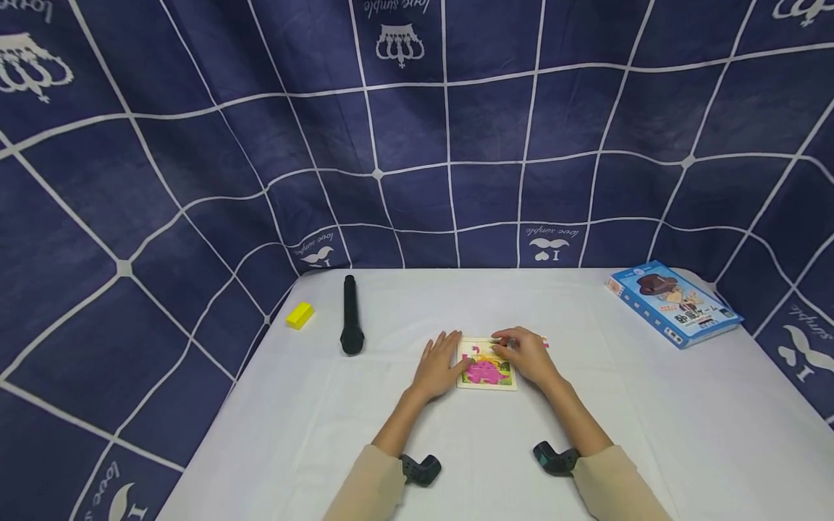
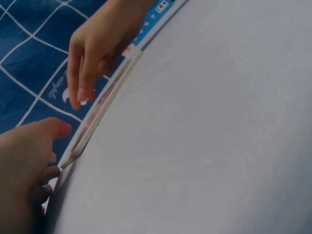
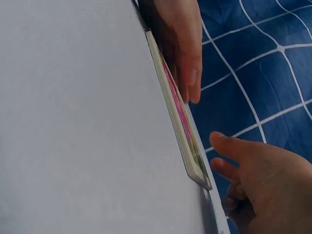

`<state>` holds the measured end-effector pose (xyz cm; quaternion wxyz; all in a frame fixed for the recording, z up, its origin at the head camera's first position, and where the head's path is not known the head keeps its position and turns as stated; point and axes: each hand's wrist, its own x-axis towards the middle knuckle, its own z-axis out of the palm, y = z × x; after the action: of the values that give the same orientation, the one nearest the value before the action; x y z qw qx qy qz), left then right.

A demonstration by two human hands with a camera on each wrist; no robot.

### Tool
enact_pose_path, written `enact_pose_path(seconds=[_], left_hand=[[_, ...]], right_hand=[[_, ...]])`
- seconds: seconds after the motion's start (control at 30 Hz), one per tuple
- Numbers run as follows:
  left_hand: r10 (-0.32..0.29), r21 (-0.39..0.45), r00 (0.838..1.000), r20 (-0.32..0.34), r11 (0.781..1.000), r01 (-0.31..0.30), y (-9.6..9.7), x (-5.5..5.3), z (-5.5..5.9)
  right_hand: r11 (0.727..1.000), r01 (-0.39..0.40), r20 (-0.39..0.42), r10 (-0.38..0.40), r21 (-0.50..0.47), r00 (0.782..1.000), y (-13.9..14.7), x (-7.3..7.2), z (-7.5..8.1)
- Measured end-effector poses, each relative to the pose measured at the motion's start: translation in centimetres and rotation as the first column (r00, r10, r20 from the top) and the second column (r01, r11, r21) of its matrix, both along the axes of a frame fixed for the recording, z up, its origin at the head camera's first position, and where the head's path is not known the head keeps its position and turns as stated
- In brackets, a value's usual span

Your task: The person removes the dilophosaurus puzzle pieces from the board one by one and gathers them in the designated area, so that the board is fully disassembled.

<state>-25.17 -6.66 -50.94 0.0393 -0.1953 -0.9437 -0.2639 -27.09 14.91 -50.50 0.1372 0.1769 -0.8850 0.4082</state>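
We observed the left hand [image 1: 438, 369] beside the left edge of the pink-dinosaur jigsaw board [image 1: 485, 375], fingers extended, thumb reaching over the rim; it gripped nothing visible. The board lay between both hands. The right hand [image 1: 529, 357] was positioned over the board's upper right part, fingers partly bent; we could not tell whether they pinched a piece. Beyond the hands, the navy curtain [image 1: 417, 137] bore inverted "love simple" lettering. Far right of the right hand, the blue game box [image 1: 677, 304] displayed Japanese lettering. White tabletop [image 1: 485, 441] extended nearward from the board's edge, between the forearms.
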Motion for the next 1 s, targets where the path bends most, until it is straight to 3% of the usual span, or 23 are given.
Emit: enact_pose_path(seconds=[0.13, 0.37, 1.0], left_hand=[[0.038, -0.057, 0.999, -0.005, 0.998, -0.038, 0.7, -0.2, -0.2], [0.102, -0.196, 0.991, -0.091, 0.973, -0.118, 1.5, 0.0, -0.7], [0.108, -0.238, 0.986, -0.131, 0.962, -0.137, 1.5, 0.0, -1.0]], right_hand=[[0.998, -0.029, 0.017, 0.028, 0.056, 0.999, -0.5, -0.1, -0.1], [0.991, -0.052, 0.043, 0.047, 0.127, 0.998, -0.6, -0.2, -0.3], [0.989, -0.097, 0.081, 0.088, 0.115, 0.993, -0.3, -0.8, 0.0]])
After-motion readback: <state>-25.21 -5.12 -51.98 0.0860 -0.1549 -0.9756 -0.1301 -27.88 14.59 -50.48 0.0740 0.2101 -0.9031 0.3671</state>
